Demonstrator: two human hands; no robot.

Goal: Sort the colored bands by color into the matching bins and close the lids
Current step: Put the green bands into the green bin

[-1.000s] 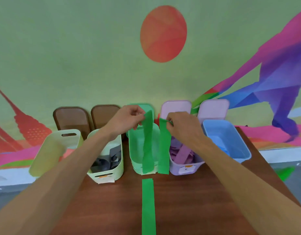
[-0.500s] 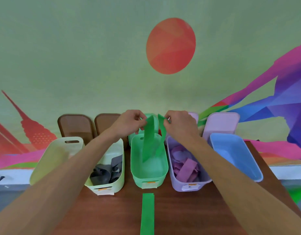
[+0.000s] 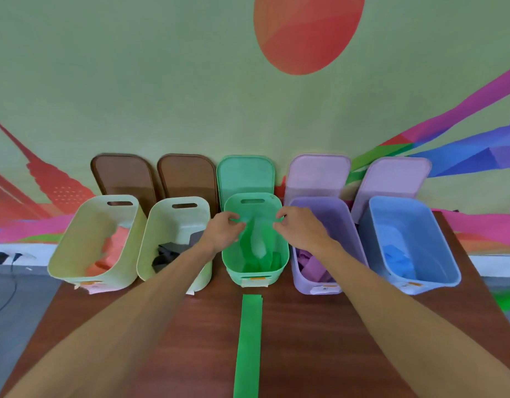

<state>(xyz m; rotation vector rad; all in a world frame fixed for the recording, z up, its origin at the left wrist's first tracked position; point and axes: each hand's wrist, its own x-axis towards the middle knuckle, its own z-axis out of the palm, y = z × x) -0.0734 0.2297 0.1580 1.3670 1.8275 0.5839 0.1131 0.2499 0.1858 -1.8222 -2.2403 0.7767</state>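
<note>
Green band [image 3: 255, 239] pinched: left hand [image 3: 223, 229], right hand [image 3: 301, 229] fingers; green bin [image 3: 236, 272] beneath, lid [image 3: 245, 176] off.

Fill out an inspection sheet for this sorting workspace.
Surface: brown wooden table, five open plastic bins in a row.
Job's things: flat green band lying on the table; green plastic bin holds green bands; five lids off, leaning behind the bins.
Clutter: nothing seen.
Grips: left hand and right hand each pinch a hanging green band over the green bin.
Cables: dark cable on the grey floor, left.
Surroundings: painted mural wall.
</note>
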